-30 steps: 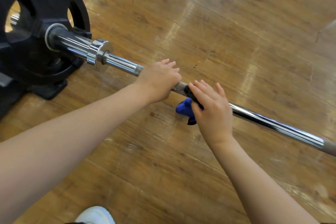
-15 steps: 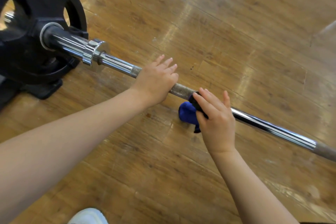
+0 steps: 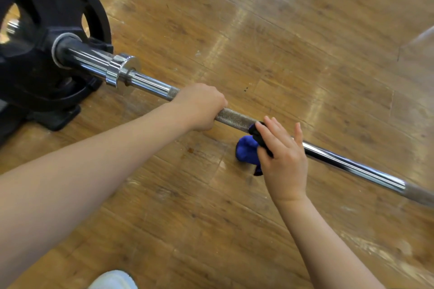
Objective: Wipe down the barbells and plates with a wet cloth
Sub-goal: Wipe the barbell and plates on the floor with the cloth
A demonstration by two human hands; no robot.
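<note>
- Barbell: long chrome steel barbell (image 3: 347, 164) running from the upper left of the frame to the right edge, with a dull knurled stretch at centre and a shiny collar (image 3: 117, 69) near the black round rubber-coated weight plate (image 3: 47, 37) loaded on its sleeve at upper left.
- Left hand (image 3: 199, 107), centre of the frame: fingers now curled over the knurled stretch and gripping it; half a second earlier they lay straight across the bar, so the hold has tightened into a firm steadying grip.
- Right hand (image 3: 284, 159), centre right: fingers straight and slightly spread, pressing the crumpled blue wet cloth (image 3: 246, 151) against the near side of the bar where knurling meets chrome; a loose blue fold hangs below the bar.
- Change: over the last second the cloth and right hand have travelled along the bar toward the lower right, widening the bare knurled gap between the two hands.
- Meaning for the task: judged from this, the shaft wipe is under way, with the chrome length toward the right edge yet to be covered, and the plate probably also.
- Surroundings: scuffed wooden plank floor (image 3: 281, 30); toe of a white shoe (image 3: 112, 280) at the bottom edge.
</note>
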